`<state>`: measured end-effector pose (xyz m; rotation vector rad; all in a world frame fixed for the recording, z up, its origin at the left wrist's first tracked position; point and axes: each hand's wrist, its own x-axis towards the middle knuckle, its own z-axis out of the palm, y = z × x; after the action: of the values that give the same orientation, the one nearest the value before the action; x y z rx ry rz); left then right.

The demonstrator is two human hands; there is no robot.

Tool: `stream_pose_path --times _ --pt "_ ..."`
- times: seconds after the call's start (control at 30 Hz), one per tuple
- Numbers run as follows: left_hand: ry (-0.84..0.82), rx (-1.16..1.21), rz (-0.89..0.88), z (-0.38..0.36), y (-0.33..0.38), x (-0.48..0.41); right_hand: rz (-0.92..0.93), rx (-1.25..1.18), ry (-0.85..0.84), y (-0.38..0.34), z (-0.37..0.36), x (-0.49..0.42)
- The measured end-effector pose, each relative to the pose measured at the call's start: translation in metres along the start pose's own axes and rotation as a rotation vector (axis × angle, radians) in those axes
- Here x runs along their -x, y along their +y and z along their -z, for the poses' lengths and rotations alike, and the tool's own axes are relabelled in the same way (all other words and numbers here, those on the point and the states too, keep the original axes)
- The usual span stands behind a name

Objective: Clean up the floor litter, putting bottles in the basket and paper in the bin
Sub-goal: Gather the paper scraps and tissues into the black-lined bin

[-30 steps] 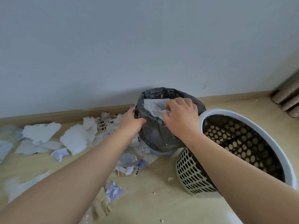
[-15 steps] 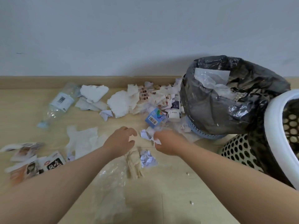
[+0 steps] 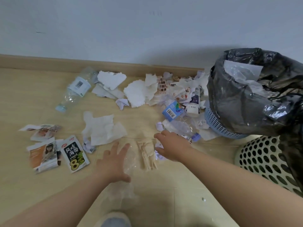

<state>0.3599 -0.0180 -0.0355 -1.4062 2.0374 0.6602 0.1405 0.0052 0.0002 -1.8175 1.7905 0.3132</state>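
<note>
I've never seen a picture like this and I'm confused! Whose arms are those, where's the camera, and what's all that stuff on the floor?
Those are a person's two arms. The camera sits on their head, looking down, so you see what they see. They are tidying litter off a wooden floor. The left hand and the right hand are both open, reaching down and holding nothing. Between them lies a crumpled beige paper. Farther off are white tissue, a snack packet and a clear bottle lying on its side. On the right stands the bin with a black bag, for paper, and beside it the holey basket, for bottles.
</note>
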Motion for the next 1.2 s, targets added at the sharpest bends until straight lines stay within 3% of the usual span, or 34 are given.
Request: stream_pose_path --times 0.27,0.43,0.57,0.67,0.77,0.87,1.07,1.2 --pt "0.199 0.515 0.144 0.003 -0.003 -0.011 -0.080 -0.124 0.002 -0.010 -0.005 0.005" --pt "0.351 0.912 0.227 0.042 0.035 -0.005 -0.075 -0.680 0.011 -0.009 -0.006 0.016" --pt "0.150 1.430 0.217 0.072 0.076 0.009 -0.077 -0.974 0.057 -0.006 0.006 0.021" --pt "0.005 1.571 0.113 0.086 0.099 0.020 -0.078 -1.148 0.064 0.005 0.018 0.023" --pt "-0.074 1.496 0.037 0.094 0.115 0.025 -0.033 -1.114 -0.004 0.014 0.026 0.031" --pt "-0.047 1.262 0.061 0.099 0.113 0.018 -0.113 -1.167 0.053 0.021 0.025 0.036" --pt "0.152 0.875 -0.005 0.104 0.080 -0.010 -0.358 -1.052 0.228 0.046 0.013 0.036" --pt "0.389 0.405 0.022 0.083 0.047 -0.030 -0.373 -0.898 0.218 0.053 0.004 0.037"
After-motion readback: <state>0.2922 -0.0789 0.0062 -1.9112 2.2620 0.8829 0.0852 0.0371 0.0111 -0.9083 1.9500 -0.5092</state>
